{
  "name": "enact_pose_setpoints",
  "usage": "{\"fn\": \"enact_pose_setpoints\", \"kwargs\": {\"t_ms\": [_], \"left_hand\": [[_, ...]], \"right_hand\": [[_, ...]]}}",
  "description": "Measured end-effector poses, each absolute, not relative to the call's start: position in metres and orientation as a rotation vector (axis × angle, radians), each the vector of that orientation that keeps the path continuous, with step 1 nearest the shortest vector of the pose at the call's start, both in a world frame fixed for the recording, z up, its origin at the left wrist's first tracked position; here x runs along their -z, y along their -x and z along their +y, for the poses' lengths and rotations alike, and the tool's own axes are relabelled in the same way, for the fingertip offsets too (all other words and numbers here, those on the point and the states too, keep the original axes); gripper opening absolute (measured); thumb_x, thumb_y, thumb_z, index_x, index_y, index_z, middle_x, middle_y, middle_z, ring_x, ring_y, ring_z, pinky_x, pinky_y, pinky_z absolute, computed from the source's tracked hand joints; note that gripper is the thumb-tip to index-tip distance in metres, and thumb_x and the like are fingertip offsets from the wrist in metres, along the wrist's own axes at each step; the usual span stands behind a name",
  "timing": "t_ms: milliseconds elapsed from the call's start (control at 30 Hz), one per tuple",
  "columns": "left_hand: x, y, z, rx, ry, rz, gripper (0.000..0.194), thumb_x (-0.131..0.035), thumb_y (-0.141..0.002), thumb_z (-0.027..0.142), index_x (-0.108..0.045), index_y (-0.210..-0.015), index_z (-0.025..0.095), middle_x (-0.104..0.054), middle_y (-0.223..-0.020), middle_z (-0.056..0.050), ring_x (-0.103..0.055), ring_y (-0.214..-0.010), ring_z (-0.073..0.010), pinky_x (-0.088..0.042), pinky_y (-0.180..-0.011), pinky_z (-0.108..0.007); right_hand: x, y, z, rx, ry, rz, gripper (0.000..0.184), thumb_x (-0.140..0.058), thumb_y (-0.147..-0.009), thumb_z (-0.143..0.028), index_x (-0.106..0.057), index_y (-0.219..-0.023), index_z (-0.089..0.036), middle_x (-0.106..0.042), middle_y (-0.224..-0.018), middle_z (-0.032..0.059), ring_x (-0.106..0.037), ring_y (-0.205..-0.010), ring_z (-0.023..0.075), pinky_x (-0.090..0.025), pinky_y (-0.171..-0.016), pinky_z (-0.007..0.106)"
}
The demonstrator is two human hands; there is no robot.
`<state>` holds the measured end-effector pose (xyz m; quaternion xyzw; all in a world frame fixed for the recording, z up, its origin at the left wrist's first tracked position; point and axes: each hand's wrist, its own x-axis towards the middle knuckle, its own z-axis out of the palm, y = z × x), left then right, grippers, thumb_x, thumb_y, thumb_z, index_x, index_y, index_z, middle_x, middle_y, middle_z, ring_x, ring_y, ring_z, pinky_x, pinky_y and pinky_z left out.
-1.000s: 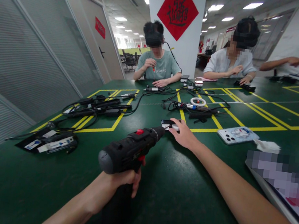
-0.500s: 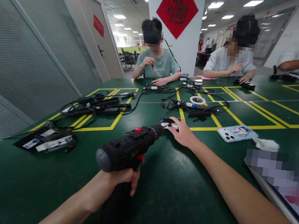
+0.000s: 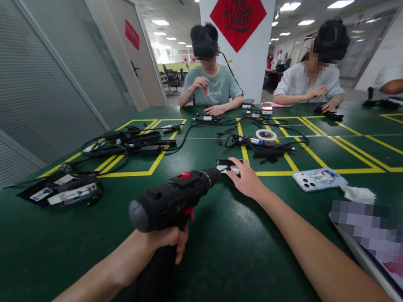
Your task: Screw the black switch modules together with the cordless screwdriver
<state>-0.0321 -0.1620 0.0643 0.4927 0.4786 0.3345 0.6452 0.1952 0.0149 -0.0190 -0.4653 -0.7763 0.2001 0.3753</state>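
Observation:
My left hand [image 3: 171,241] is wrapped round the grip of a black cordless drill [image 3: 169,198] with red switches. The drill points forward and to the right, and its chuck ends close to a small black-and-white block [image 3: 227,166] on the green table [image 3: 232,254]. My right hand [image 3: 245,177] grips that block from its right side, thumb in front and fingers over the top. What kind of part the block is I cannot make out. The chuck hides some of it, and whether the bit touches it is hard to see.
Cables and black tools [image 3: 139,140] lie in a yellow-taped area at left, near a black pouch [image 3: 60,189]. Soldering-iron-like tools [image 3: 258,142] and a white ring [image 3: 266,135] lie ahead. A phone [image 3: 319,179] and tissue [image 3: 358,194] are at right. Several people sit beyond.
Almost nothing differs. The camera view has shifted very slightly; both hands, the drill and the block hold the same positions.

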Motion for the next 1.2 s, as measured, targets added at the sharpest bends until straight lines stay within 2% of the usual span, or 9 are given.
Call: {"fn": "enact_pose_setpoints", "kwargs": {"t_ms": [433,1000,1200], "left_hand": [[-0.0661,0.0302,-0.1625,-0.758,-1.115,1.085,0.037,-0.051,-0.075,0.018,-0.05,-0.111,0.014,-0.052,-0.063,0.001,-0.051,-0.054,-0.0156,-0.04,-0.055,-0.03],[-0.0703,0.0297,-0.1562,-0.723,-1.13,1.081,0.035,-0.052,-0.07,0.017,-0.043,-0.104,0.015,-0.055,-0.058,0.002,-0.054,-0.05,-0.0169,-0.041,-0.052,-0.031],[-0.0685,0.0296,-0.1573,-0.735,-1.125,1.07,0.038,-0.051,-0.071,0.018,-0.043,-0.108,0.015,-0.054,-0.059,0.003,-0.053,-0.051,-0.0167,-0.041,-0.053,-0.031]], "right_hand": [[0.0207,-0.1948,0.0156,-0.511,1.181,-1.983,0.046,-0.049,-0.087,-0.037,-0.043,-0.131,-0.023,-0.045,-0.116,0.0101,-0.051,-0.101,0.0193,-0.036,-0.097,0.037],[0.0148,-0.1953,0.011,-0.527,1.216,-1.99,0.046,-0.049,-0.087,-0.037,-0.042,-0.131,-0.024,-0.045,-0.118,0.0101,-0.05,-0.106,0.0202,-0.037,-0.096,0.036],[0.0164,-0.1943,0.0121,-0.539,1.216,-1.977,0.046,-0.049,-0.087,-0.037,-0.042,-0.131,-0.025,-0.044,-0.118,0.0096,-0.051,-0.106,0.0197,-0.036,-0.097,0.036]]}}
